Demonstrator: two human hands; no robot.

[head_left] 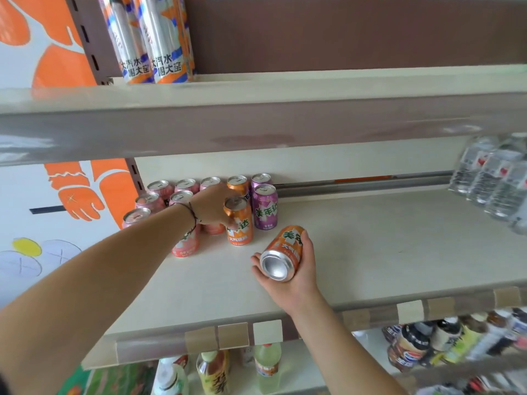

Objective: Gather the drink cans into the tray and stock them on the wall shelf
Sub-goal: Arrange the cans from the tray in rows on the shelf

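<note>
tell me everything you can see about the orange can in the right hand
The orange can is a short metal drink can with an orange label bearing green and white Chinese characters. It lies tilted on its side, its concave silver base facing the camera and its top pointing toward the back of the shelf. The right hand cradles it from below, fingers curled over its right side and thumb on its left. It is just above the shelf surface, right of the standing cans.

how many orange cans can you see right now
3: one orange can standing in the back row, one upright under the left hand, one tipped in the right hand. Others may be hidden.
</note>
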